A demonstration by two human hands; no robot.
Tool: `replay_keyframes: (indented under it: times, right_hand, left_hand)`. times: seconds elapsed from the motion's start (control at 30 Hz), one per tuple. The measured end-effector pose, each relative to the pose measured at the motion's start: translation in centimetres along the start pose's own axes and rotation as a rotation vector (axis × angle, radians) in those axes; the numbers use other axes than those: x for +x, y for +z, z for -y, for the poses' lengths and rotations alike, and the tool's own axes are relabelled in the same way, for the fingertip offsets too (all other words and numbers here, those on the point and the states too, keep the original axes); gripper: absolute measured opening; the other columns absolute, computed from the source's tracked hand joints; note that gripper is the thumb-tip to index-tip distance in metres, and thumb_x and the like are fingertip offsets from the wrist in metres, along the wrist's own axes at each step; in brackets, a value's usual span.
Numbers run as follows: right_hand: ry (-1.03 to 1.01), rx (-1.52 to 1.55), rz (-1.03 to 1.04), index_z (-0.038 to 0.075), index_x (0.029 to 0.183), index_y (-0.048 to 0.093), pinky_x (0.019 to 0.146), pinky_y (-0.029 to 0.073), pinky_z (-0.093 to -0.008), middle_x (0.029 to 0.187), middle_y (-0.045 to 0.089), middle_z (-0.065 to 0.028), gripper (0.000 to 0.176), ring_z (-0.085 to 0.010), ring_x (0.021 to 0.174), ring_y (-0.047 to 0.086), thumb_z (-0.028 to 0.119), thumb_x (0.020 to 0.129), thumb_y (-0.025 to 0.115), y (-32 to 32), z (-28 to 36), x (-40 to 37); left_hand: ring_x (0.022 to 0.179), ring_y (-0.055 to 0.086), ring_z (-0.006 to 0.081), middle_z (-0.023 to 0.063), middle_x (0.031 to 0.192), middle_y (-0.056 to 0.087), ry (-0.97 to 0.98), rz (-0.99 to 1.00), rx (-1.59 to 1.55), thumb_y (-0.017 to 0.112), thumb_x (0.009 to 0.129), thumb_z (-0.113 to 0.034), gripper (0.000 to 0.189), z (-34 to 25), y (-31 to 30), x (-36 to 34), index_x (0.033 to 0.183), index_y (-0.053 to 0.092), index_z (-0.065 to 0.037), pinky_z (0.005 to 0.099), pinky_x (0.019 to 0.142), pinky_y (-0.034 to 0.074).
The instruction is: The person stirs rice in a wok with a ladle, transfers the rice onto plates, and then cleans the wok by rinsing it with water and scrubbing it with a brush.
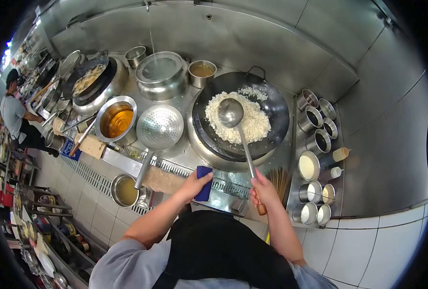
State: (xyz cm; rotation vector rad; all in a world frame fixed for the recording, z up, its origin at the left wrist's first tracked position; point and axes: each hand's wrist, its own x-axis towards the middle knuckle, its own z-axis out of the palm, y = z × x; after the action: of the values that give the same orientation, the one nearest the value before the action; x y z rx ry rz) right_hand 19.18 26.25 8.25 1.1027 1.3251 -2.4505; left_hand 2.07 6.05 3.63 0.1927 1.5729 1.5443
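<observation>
White rice (257,123) lies in a large black wok (277,108) in front of me. My right hand (266,191) is wrapped round the wooden-ended handle of a steel ladle (231,112), whose bowl rests over the rice. A folded blue cloth (204,184) is in my left hand (194,185), at the counter's front edge, apart from the wok. Just left of the wok is a perforated steel strainer (159,126), its handle pointing toward me.
At the right stands a rack of steel containers (309,167) and bottles (340,154). On the left are a pot of amber liquid (119,121), a lidded pot (161,72) and a second wok (90,79). A person (14,113) stands far left.
</observation>
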Motion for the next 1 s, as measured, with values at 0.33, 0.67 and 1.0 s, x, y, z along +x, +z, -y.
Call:
replay_keyframes:
  times: [0.33,0.67,1.0]
  right_hand:
    - [-0.037,-0.019,-0.11,0.021,0.148,0.024,0.038,0.038,-0.0271,0.059,0.043,0.0002,0.059,-0.0109,0.041,0.041,0.011,0.094,0.047,-1.8,-1.6,-5.7]
    - [-0.163,-0.411,-0.226,0.021,0.148,0.022,0.036,0.037,-0.027,0.058,0.044,-0.0017,0.06,-0.0108,0.039,0.042,0.01,0.094,0.046,-2.6,0.0,-3.6]
    - [-0.426,-0.748,-0.63,0.026,0.146,0.027,0.034,0.038,-0.0269,0.057,0.046,-0.0021,0.057,-0.0106,0.039,0.042,0.017,0.094,0.05,-2.1,10.0,2.2]
  left_hand:
    - [0.082,0.062,0.0155,0.0062,0.096,0.063,-0.206,0.188,-0.504,0.047,0.093,-0.053,0.054,0.6,1.4,7.2,0.113,0.053,-0.003,0.0315,0.074,0.052]
    - [0.073,0.063,0.0226,0.0077,0.087,0.059,-0.263,0.092,-0.605,0.054,0.094,-0.034,0.03,-0.6,5.8,11.4,0.103,0.051,-0.006,0.0397,0.063,0.057]
    - [0.081,0.06,0.0236,0.0099,0.092,0.058,-0.042,-0.217,-0.587,0.048,0.077,-0.001,0.025,0.5,8.4,12.0,0.102,0.052,-0.003,0.0337,0.069,0.053]
